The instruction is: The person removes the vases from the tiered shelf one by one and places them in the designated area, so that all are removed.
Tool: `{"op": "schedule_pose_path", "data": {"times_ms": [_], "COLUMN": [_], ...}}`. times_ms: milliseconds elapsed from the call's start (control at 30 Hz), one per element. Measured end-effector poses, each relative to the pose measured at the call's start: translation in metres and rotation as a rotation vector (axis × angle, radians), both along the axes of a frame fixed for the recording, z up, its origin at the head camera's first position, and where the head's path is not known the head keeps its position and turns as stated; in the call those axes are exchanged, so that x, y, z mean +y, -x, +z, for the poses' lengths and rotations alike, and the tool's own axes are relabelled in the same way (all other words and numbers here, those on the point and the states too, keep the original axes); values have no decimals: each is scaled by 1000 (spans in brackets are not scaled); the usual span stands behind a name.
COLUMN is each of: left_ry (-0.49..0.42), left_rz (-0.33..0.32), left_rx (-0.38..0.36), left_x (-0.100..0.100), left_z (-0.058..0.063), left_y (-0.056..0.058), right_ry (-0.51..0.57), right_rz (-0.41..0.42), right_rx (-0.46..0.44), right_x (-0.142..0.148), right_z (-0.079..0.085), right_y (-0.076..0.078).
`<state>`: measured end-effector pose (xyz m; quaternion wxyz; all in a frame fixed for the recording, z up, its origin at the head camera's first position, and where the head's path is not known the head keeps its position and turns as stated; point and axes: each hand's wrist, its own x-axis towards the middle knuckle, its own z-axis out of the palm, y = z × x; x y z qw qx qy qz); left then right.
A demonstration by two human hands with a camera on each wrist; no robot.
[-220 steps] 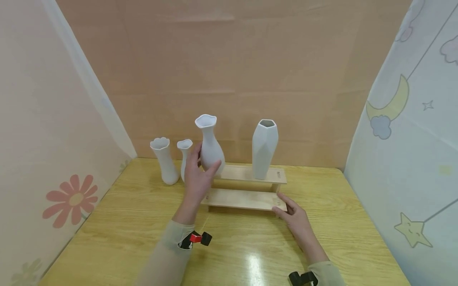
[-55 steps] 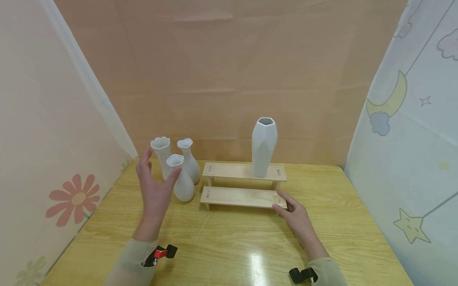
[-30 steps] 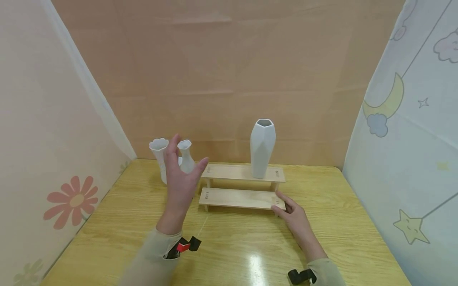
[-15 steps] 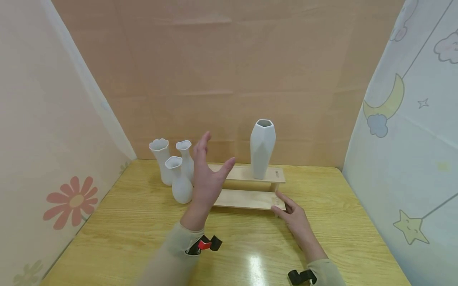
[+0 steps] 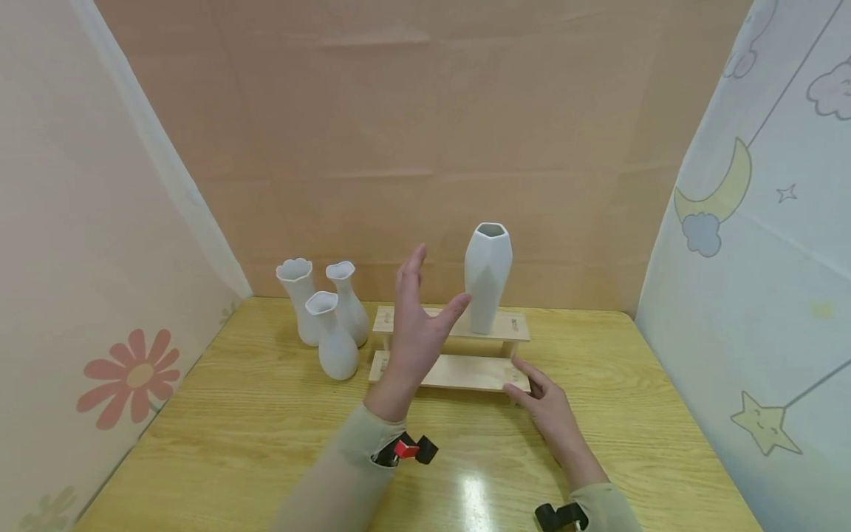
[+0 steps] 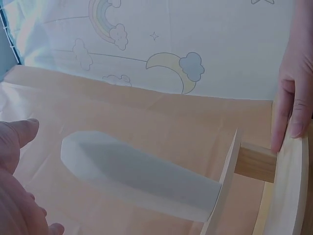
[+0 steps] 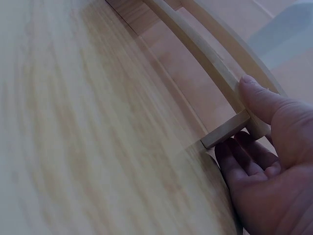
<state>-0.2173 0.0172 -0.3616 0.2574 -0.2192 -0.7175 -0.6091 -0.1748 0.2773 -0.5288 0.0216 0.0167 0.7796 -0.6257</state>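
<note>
A tall white faceted vase (image 5: 488, 277) stands upright on the upper step of the two-tier wooden display shelf (image 5: 465, 372). My left hand (image 5: 419, 325) hovers to its left, in front of the shelf, holding nothing, with thumb and fingers spread. In the left wrist view, a gap separates the thumb (image 6: 28, 131) from the vase. My right hand (image 5: 547, 406) grips the right end of the lower step. The right wrist view shows its thumb (image 7: 254, 93) against the board and the other fingers curled beside the leg.
Three white vases stand grouped on the table left of the shelf: a scalloped-rim vase (image 5: 302, 303), a narrow-necked one (image 5: 351, 310) behind, and a round-bellied one (image 5: 337, 351) in front. An orange-brown backdrop (image 5: 425, 148) and printed side cloths (image 5: 764, 295) enclose the table (image 5: 479, 458).
The round-bellied vase, earlier in my left hand at the shelf's upper left, now stands on the table by the other two. My emptied left hand has moved right; the right keeps its grip.
</note>
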Motion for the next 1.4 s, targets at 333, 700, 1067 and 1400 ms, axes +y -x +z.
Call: {"op": "schedule_pose_path", "data": {"times_ms": [333, 700, 1067, 1400], "left_ry": [-9, 33, 48, 50], "left_rz": [-30, 7, 8, -20], "left_rx": [2, -87, -133, -171], "left_x": [22, 41, 52, 57], "left_z": [-1, -1, -7, -6], "left_y": [15, 28, 42, 49], "right_ry": [2, 9, 8, 30], "right_rz": [-4, -11, -7, -6], "right_rx": [0, 7, 13, 23], "right_x": [1, 0, 1, -1], "right_z": [-3, -3, -4, -2], "right_y": [1, 2, 2, 0]}}
